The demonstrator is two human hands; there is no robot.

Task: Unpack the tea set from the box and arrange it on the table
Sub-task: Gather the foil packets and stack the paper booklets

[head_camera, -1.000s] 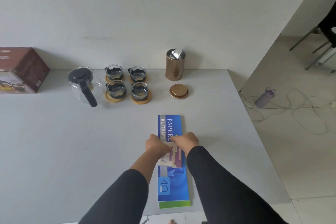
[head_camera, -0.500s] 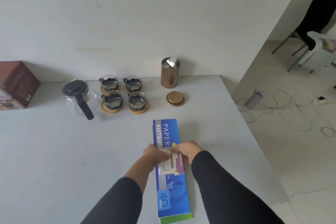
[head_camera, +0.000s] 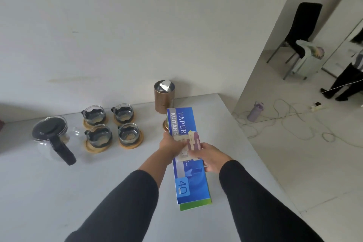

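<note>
Both hands grip one long blue receipt book [head_camera: 189,163] about mid-length: left hand [head_camera: 170,144] on its left edge, right hand [head_camera: 210,158] on its right edge, fingers curled under. A small beige-purple packet [head_camera: 191,142] is pinned on the book's cover between the hands. Tea set lies left of the book: four glass cups [head_camera: 113,124] on wooden coasters, glass teapot [head_camera: 53,137] beyond them. Copper tin [head_camera: 164,94] stands just behind the book's far end, its lid [head_camera: 165,124] partly hidden.
</note>
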